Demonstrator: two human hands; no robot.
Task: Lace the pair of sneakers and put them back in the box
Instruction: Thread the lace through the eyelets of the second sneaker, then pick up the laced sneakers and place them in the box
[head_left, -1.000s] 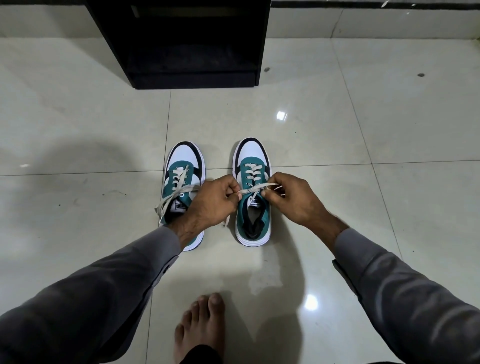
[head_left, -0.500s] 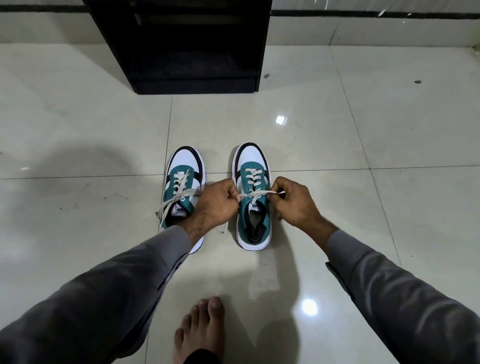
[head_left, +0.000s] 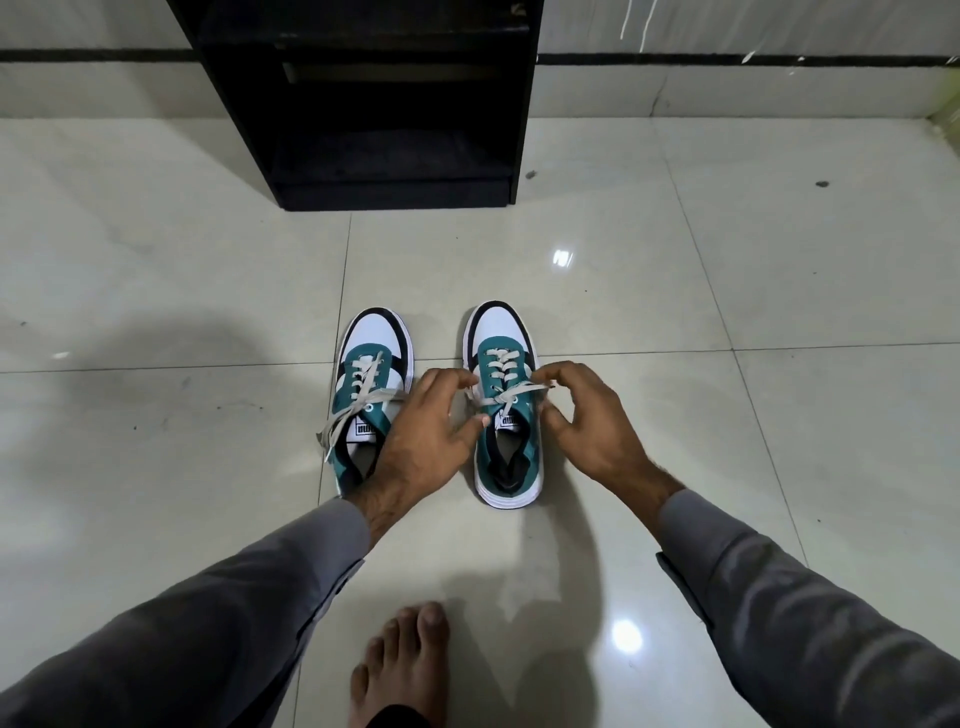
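On the tiled floor, two teal, white and black sneakers stand side by side, toes pointing away from the person. The right sneaker is laced up to its top eyelets, and the two free ends of its lace cross flat over the tongue. The left hand sits between the two shoes with its fingers spread and loosened; the thumb tip rests near the left lace end, but the fingers are not pinching it. The right hand hovers at the outer side of the same shoe, fingers curled and released, touching nothing that can be confirmed. The left sneaker is laced, with its lace ends trailing loose over its outer side onto the floor; the left wrist hides its heel. Beyond the shoes, a black cabinet stands against the wall. A bare foot rests on the floor at the lower edge of view. Both arms wear grey sleeves.
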